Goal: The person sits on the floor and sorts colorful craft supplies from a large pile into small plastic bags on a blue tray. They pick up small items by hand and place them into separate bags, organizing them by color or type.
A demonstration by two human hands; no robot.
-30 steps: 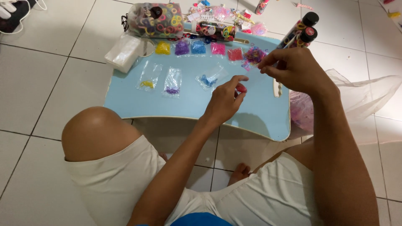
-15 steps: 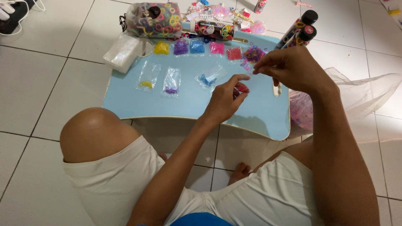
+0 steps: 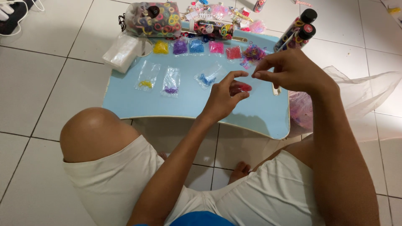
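Observation:
I sit on the floor at a light blue lap table (image 3: 138,106). My left hand (image 3: 224,100) holds a small clear bag of red bands (image 3: 242,88) between thumb and middle finger, with the index finger lifted. My right hand (image 3: 293,71) hovers just right of it, thumb and forefinger pinched together close to the bag's top. Whatever is in that pinch is too small to make out. Both hands are above the table's right half.
Three small clear bags lie on the table: yellow (image 3: 146,77), purple (image 3: 171,82) and blue (image 3: 207,77). Behind them is a row of coloured band heaps (image 3: 196,46), a big bag of hair ties (image 3: 150,19), black-capped tubes (image 3: 299,27) and a white packet (image 3: 123,52). A plastic bag (image 3: 360,92) lies on the tiles at right.
My left index finger has lifted off the red bag. My right hand's pinched fingers have come a little closer to the left hand. The things on the table have not moved.

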